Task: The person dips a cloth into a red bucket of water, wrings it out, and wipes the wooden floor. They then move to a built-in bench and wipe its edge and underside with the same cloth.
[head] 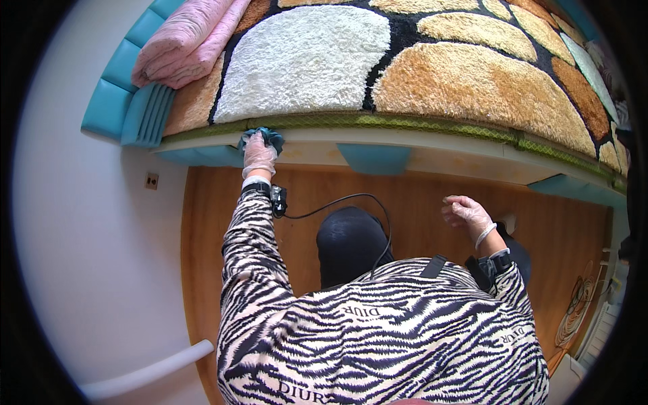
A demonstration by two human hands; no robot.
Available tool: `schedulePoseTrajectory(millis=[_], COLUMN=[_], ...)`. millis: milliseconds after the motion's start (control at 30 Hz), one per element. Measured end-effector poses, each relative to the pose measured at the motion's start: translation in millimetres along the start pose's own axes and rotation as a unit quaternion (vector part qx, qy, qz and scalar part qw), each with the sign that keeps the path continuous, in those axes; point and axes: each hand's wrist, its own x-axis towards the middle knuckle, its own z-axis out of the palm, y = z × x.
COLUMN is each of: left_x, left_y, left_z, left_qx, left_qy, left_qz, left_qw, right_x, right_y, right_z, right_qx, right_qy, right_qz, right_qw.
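My left hand (pixel 259 156), in a clear disposable glove, grips a crumpled teal cloth (pixel 273 139) against the cream side rail (pixel 309 138) of a bed. Just above the cloth runs the green mesh-textured edge (pixel 385 121) under a shaggy rug-like cover (pixel 304 66) patterned like stones. My right hand (pixel 468 215), gloved the same way, hangs over the wooden floor (pixel 298 243) away from the bed. Its fingers are curled in, and nothing shows in them. A black cable (pixel 349 196) leads from a small device (pixel 279 201) at my left wrist.
Folded pink bedding (pixel 177 45) lies by the teal padded headboard (pixel 114 101). A wall socket (pixel 151 180) and a white pipe (pixel 152 369) are at left. Coiled cable (pixel 574 309) lies on the floor near a white radiator (pixel 600 334) at right.
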Motion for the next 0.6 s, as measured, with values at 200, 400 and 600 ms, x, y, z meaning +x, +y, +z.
schedulePoseTrajectory(millis=[200,400,600], left_x=[-8.9,-24.7,-45.0], left_y=[6.8,48.8,117.1], left_z=[6.5,2.3,-6.9], left_qx=[-0.019,0.031,0.058], left_qy=[0.017,-0.030,-0.136], left_qz=[0.152,0.291,0.334], left_qw=[0.988,0.956,0.931], right_x=[7.2,14.3,20.6], right_y=[0.1,-1.2,-0.5], right_z=[9.7,17.3,25.9], right_qx=[0.020,0.023,-0.011], right_qy=[-0.015,-0.017,-0.036], right_qz=[0.027,0.034,0.002], right_qw=[0.999,0.999,0.999])
